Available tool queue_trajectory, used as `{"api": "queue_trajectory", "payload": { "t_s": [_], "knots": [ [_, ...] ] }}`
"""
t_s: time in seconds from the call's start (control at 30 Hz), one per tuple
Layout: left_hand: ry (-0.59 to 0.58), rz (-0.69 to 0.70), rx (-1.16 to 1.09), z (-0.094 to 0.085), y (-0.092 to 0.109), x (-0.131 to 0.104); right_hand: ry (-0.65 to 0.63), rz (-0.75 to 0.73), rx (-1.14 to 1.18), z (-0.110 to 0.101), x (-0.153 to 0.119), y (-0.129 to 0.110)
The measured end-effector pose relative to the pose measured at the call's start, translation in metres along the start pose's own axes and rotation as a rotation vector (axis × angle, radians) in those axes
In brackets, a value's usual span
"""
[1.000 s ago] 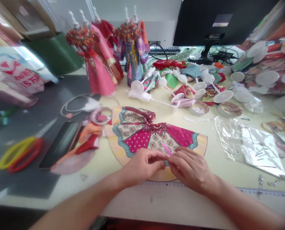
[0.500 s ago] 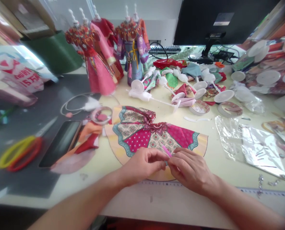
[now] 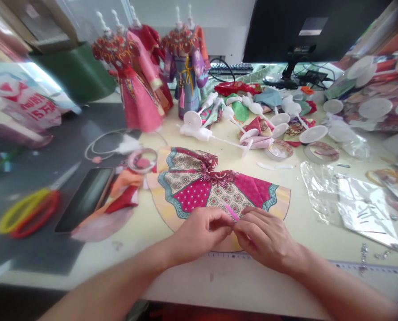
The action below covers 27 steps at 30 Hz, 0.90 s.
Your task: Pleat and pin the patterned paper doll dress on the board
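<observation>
My left hand [image 3: 207,229] and my right hand [image 3: 264,234] meet over the lower part of a round patterned piece of fabric [image 3: 199,194], magenta and cream with a teal wavy border. Both hands are closed, fingertips pinched close together. A thin pink strip [image 3: 232,212] sticks up from between them; my fingers hide its lower end. The fabric lies spread on the table with its gathered dark red middle towards the back. A ruler [image 3: 219,255] shows along its near edge, partly under my hands.
Scissors [image 3: 35,209], a phone [image 3: 85,200] and orange cloth [image 3: 118,200] lie to the left. Dressed doll mannequins [image 3: 138,89] stand at the back, with white stands [image 3: 202,133] lying before them. Clear plastic bags [image 3: 362,214] and a beaded chain [image 3: 363,257] are on the right.
Almost nothing differs. My left hand has shifted very slightly, and both hands stay together at the pink strip over the fabric.
</observation>
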<state>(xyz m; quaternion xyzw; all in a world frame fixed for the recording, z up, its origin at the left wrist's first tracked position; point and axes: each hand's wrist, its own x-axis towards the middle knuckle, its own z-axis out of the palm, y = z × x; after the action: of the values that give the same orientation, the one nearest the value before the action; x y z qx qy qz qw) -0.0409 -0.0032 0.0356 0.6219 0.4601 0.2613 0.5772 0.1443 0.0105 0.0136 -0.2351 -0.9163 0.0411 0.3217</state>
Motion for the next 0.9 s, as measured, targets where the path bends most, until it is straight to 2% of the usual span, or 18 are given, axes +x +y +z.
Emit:
{"api": "queue_trajectory", "payload": {
  "t_s": [0.3,0.57,0.7,0.9],
  "knots": [
    [0.046,0.154,0.215,0.003,-0.004,-0.001,-0.019,0.002,-0.012,0.000,0.000,0.000],
    [0.102,0.348,0.561,0.007,-0.010,-0.003,-0.051,0.034,-0.016,0.002,-0.003,-0.002],
    [0.150,0.398,0.749,0.010,-0.014,-0.003,-0.052,0.077,-0.024,0.005,-0.004,-0.005],
    [0.223,0.464,0.833,0.013,-0.017,-0.003,-0.024,0.133,-0.091,0.007,-0.005,-0.009]
  ]
}}
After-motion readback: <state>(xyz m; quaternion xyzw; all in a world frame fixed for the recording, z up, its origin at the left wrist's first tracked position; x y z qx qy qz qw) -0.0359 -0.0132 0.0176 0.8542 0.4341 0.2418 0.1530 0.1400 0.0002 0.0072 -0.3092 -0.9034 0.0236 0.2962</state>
